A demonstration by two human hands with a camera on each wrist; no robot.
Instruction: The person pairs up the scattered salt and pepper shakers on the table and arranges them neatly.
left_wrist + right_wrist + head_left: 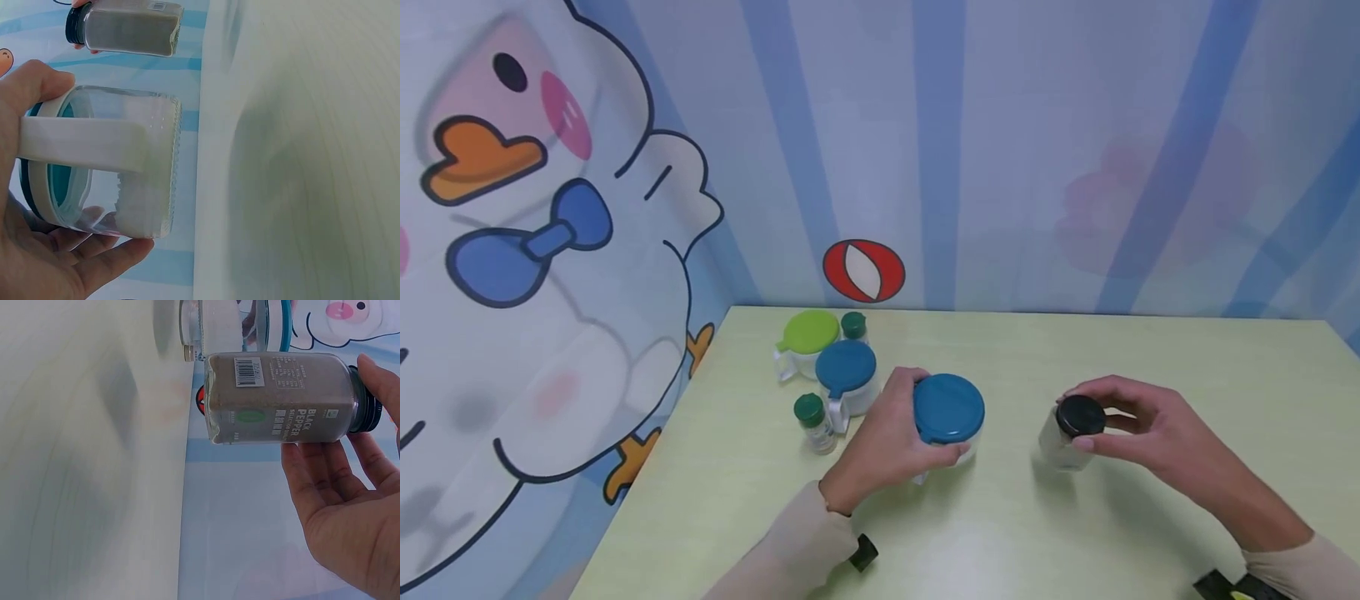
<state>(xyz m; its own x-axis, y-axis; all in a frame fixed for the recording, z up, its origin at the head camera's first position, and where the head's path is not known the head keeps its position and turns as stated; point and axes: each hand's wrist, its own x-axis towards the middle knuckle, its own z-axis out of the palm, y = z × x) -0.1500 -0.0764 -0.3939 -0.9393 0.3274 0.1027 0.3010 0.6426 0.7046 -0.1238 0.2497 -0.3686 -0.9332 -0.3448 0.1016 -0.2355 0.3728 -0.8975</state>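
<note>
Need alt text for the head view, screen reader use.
A left hand holds a blue-lidded jar and a right hand a black-lidded jar over a pale table. To the left stand a lime-lidded jar, a second blue-lidded jar and two green-capped bottles. A large cartoon duck fills the left side; behind is a striped blue wall.

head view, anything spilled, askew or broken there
Nothing stands out. The blue-lidded jar in the left hand and the black-lidded jar in the right hand look roughly upright, capped and intact, and no spill shows on the table.
</note>
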